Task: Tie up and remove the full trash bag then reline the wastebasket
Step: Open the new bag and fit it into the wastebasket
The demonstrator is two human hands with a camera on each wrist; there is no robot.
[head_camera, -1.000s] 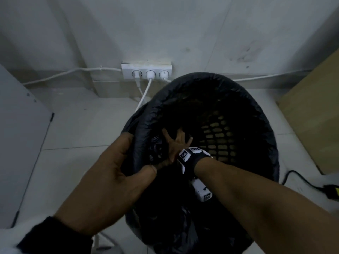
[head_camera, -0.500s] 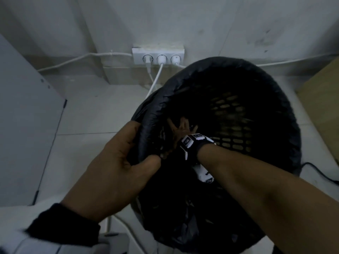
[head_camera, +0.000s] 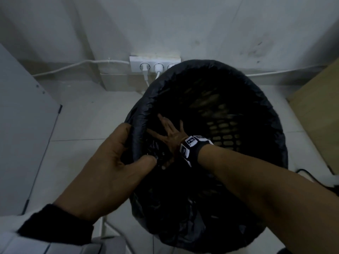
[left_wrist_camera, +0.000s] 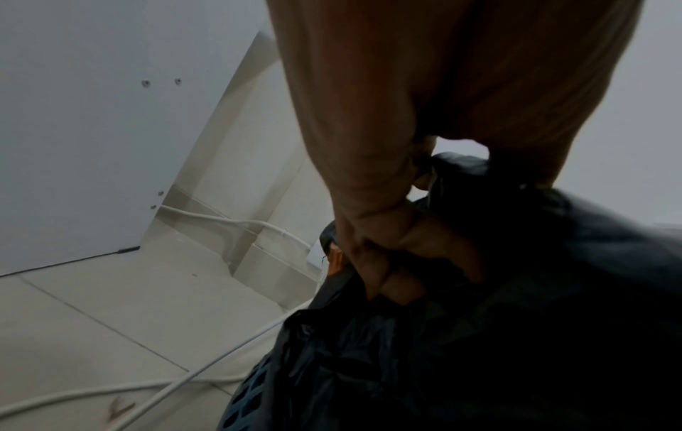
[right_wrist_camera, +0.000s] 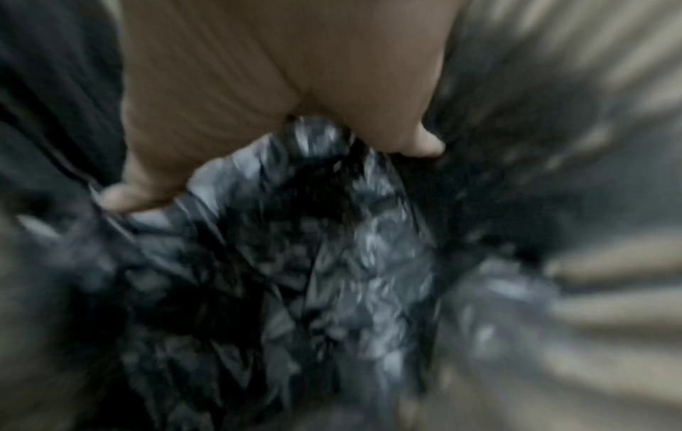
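A round mesh wastebasket [head_camera: 225, 125] stands on the floor by the wall, lined with a black trash bag [head_camera: 198, 70] folded over its rim. My left hand [head_camera: 117, 162] grips the bag-covered rim on the near left side, thumb inside and fingers outside; the left wrist view shows those fingers [left_wrist_camera: 402, 262] curled round the black plastic [left_wrist_camera: 553, 262]. My right hand [head_camera: 168, 132] reaches down inside the basket with fingers spread flat against the liner. In the blurred right wrist view its fingertips [right_wrist_camera: 424, 143] press on crumpled black plastic [right_wrist_camera: 332, 248].
A white power strip [head_camera: 154, 63] with plugs sits on the wall behind the basket, with white cables [left_wrist_camera: 221, 379] running over the tiled floor. A grey panel [head_camera: 22, 125] stands at the left, a wooden board [head_camera: 319, 110] at the right, and a black cable [head_camera: 308, 175] lies near the right.
The view has shifted slightly. My right hand has pushed a little deeper and leftward inside the basket, fingers spread wider. The left hand keeps its grip on the rim.
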